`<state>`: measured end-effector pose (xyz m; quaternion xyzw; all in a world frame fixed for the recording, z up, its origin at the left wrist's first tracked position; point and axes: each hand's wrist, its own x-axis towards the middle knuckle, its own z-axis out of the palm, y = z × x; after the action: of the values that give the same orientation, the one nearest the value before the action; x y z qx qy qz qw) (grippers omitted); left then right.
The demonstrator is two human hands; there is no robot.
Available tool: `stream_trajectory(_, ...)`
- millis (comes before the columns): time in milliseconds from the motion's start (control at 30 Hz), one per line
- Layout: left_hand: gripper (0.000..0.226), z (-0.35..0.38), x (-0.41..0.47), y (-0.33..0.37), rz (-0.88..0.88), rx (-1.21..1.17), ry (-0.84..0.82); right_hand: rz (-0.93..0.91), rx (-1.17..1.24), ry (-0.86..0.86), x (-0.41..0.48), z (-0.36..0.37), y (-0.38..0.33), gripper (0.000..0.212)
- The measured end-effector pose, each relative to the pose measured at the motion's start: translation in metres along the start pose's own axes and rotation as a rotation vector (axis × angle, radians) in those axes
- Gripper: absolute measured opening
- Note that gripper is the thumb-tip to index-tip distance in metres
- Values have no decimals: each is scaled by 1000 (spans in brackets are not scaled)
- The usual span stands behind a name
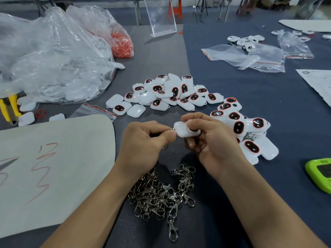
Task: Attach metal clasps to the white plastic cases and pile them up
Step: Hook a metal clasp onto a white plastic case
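The right hand [211,138] grips a white plastic case [186,130] above the dark table [241,90], fingers curled round it, while the left hand [145,140] pinches a small metal ring [169,129] at the case's left corner. Loose metal clasps [161,196] lie heaped just below the hands; unclasped cases [164,93] lie beyond them, and a pile of cases [245,129] sits beside the right hand.

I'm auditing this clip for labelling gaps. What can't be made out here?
Head view, clasp: mostly hidden by the left hand; whether it is hooked onto the white case is unclear.
Head view, green device: cut off by the right edge.
Head view, clear bag: contents blurred by crumpled plastic.
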<state>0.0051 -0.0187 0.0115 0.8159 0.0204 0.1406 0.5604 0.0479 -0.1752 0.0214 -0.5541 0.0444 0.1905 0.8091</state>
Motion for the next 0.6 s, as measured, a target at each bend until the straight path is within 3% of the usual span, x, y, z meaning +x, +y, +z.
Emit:
stream_trajectory(100, 12, 0, -4, 1, 183, 366, -15, -183, -187, 89, 0, 3, 5, 29)
stream_trajectory(200, 19, -1, -4, 2, 372, 684, -114, -556, -719, 119, -6, 5, 15, 18)
stream_trajectory(267, 20, -1, -5, 1, 390, 736, -132, -682, -894, 117, -7, 4, 18, 17)
stream_trajectory(333, 16, 0, -6, 0, 310, 636, -71, -594, -725, 139, -4, 3, 13, 19)
stream_trajectory(400, 2, 1, -3, -1, 122, 365, -5, -336, -378, 140, -1, 2, 5, 23)
stream_trajectory(500, 10, 4, 3, 0, -54, 22, -27, -4, 9, 94, 1, 4, -1, 30)
stream_trajectory(600, 12, 6, 4, 3, -113, -186, -95, 96, 172, 81, 0, 6, 0, 25)
